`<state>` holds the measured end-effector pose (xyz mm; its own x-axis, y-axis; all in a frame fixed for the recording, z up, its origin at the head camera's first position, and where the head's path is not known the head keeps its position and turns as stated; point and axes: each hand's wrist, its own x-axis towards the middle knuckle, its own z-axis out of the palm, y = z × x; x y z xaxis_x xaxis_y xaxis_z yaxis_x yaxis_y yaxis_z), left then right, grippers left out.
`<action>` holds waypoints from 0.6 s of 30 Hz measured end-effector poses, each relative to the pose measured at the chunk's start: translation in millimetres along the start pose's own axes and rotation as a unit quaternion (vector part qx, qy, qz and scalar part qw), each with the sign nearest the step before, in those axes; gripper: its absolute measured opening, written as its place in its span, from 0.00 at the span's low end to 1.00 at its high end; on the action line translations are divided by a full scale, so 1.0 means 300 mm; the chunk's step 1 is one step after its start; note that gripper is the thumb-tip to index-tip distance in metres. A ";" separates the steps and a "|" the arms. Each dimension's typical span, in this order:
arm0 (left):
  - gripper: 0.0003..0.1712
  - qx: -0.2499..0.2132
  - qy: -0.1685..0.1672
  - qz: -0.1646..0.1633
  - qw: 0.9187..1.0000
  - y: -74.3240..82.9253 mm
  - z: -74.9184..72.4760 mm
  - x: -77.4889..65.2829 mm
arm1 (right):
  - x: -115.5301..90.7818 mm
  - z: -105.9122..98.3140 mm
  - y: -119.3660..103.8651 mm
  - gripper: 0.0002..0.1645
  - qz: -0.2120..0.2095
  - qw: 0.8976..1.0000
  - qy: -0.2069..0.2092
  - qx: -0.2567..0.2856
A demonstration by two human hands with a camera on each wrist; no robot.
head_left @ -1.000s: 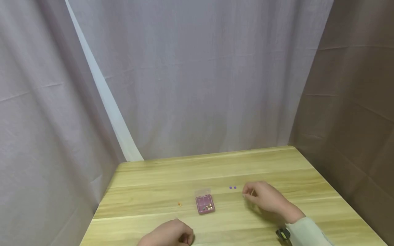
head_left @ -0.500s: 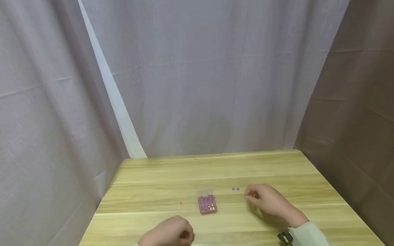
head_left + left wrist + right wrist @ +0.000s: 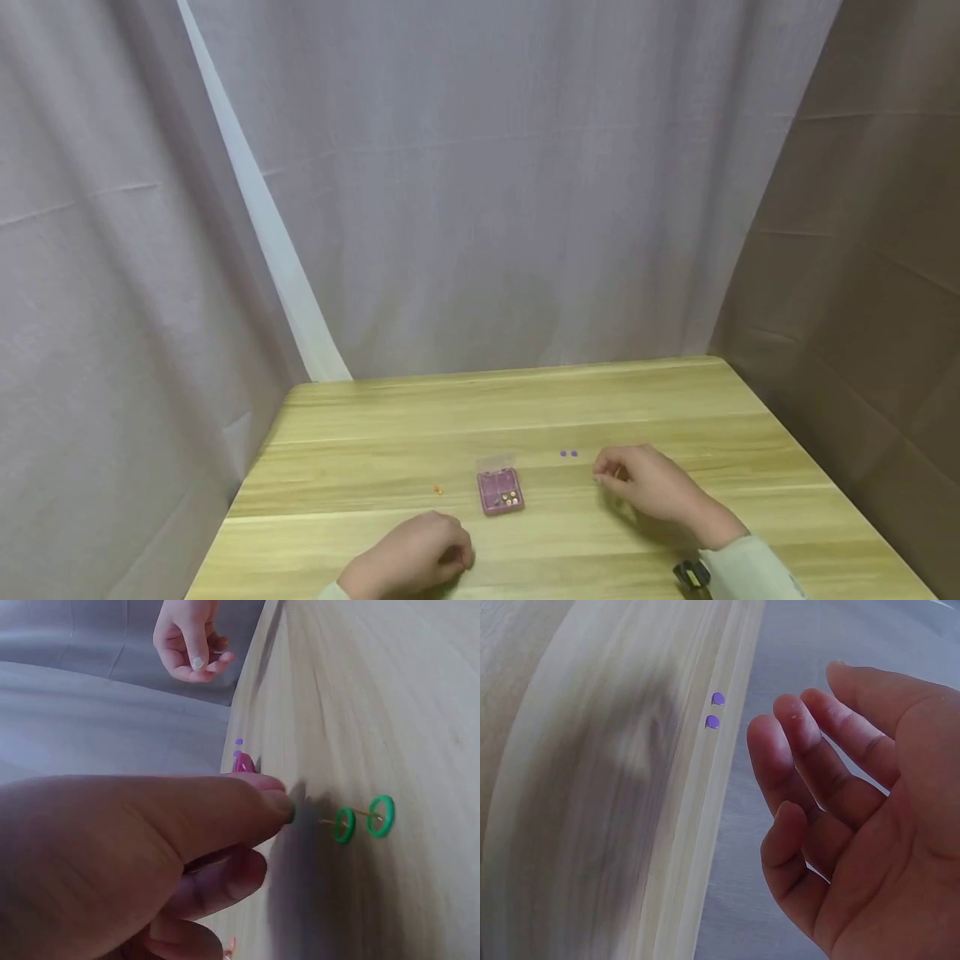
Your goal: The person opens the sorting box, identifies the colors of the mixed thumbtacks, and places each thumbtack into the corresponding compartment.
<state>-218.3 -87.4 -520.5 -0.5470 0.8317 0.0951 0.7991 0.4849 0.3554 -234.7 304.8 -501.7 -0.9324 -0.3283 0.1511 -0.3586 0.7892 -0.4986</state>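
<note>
My left hand (image 3: 416,550) hovers low over the table near the front. In the left wrist view its thumb and index finger meet, pinching a tiny dark green piece (image 3: 291,815), mostly hidden. Beside them lie two green ring-shaped stud earrings (image 3: 392,814) with gold posts. A small purple box (image 3: 504,511) stands with its clear lid (image 3: 497,461) raised; gold-and-white studs (image 3: 511,495) and a dark bit sit in its compartments. Two purple studs (image 3: 712,721) lie close to my right hand (image 3: 652,487), which hangs above the table, fingers loosely bent, holding nothing.
Small orange pieces (image 3: 438,490) lie left of the box on the wooden table (image 3: 360,442). Grey curtains (image 3: 480,208) close in the back and sides. A black wrist device (image 3: 692,573) is at the right sleeve (image 3: 750,568).
My left hand has moved slightly forward, a little nearer the box. The head view has shifted a bit. The right hand, box and studs look the same.
</note>
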 end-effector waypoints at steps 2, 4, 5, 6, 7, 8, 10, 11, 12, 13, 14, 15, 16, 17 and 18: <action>0.08 0.012 0.013 0.005 1.000 -0.001 -0.001 0.009 | -0.001 0.002 0.004 0.05 0.000 1.000 -0.001 0.000; 0.07 0.021 0.029 0.007 0.999 -0.003 -0.001 0.018 | 0.001 0.002 0.009 0.04 -0.001 1.000 0.002 -0.002; 0.06 0.025 0.039 0.009 0.999 -0.003 -0.002 0.024 | 0.002 0.001 0.012 0.04 -0.002 1.000 0.003 -0.003; 0.04 0.029 0.050 0.009 0.998 -0.005 -0.001 0.031 | 0.003 0.000 0.014 0.03 -0.002 1.000 0.005 -0.003; 0.04 0.030 0.062 0.006 0.998 -0.004 -0.004 0.038 | 0.004 -0.001 0.016 0.03 -0.003 1.000 0.007 -0.003; 0.03 0.030 0.073 -0.002 0.997 -0.005 -0.004 0.047 | 0.005 -0.003 0.017 0.03 -0.001 1.000 0.008 -0.003; 0.02 0.025 0.099 -0.020 0.995 -0.005 -0.004 0.067 | 0.004 -0.007 0.015 0.03 0.001 1.000 0.008 0.000; 0.02 0.023 0.112 -0.030 0.993 -0.006 -0.005 0.078 | 0.003 -0.008 0.014 0.03 0.002 1.000 0.008 0.001; 0.02 0.022 0.124 -0.039 0.991 -0.007 -0.006 0.089 | 0.002 -0.010 0.012 0.02 0.003 1.000 0.006 0.003; 0.02 0.020 0.137 -0.046 0.989 -0.009 -0.009 0.100 | 0.002 -0.013 0.011 0.03 0.003 1.000 0.006 0.003; 0.02 0.022 0.147 -0.051 0.988 -0.012 -0.012 0.111 | 0.002 -0.015 0.008 0.03 0.004 1.000 0.004 0.004; 0.02 0.025 0.156 -0.051 0.986 -0.016 -0.015 0.122 | 0.003 -0.017 0.006 0.03 0.006 1.000 0.004 0.004; 0.02 0.029 0.163 -0.051 0.985 -0.022 -0.019 0.133 | 0.003 -0.020 0.004 0.03 0.007 1.000 0.004 0.003; 0.02 0.036 0.169 -0.049 0.984 -0.028 -0.022 0.143 | 0.005 -0.023 0.002 0.04 0.008 1.000 0.004 0.004; 0.03 0.042 0.174 -0.047 0.983 -0.034 -0.024 0.154 | 0.006 -0.026 0.001 0.04 0.009 1.000 0.006 0.004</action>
<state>-253.6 -55.8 -512.9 -0.6601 0.6465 0.3826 0.7506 0.5881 0.3012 -236.9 308.5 -494.8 -0.9388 -0.3090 0.1521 -0.3424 0.7900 -0.5086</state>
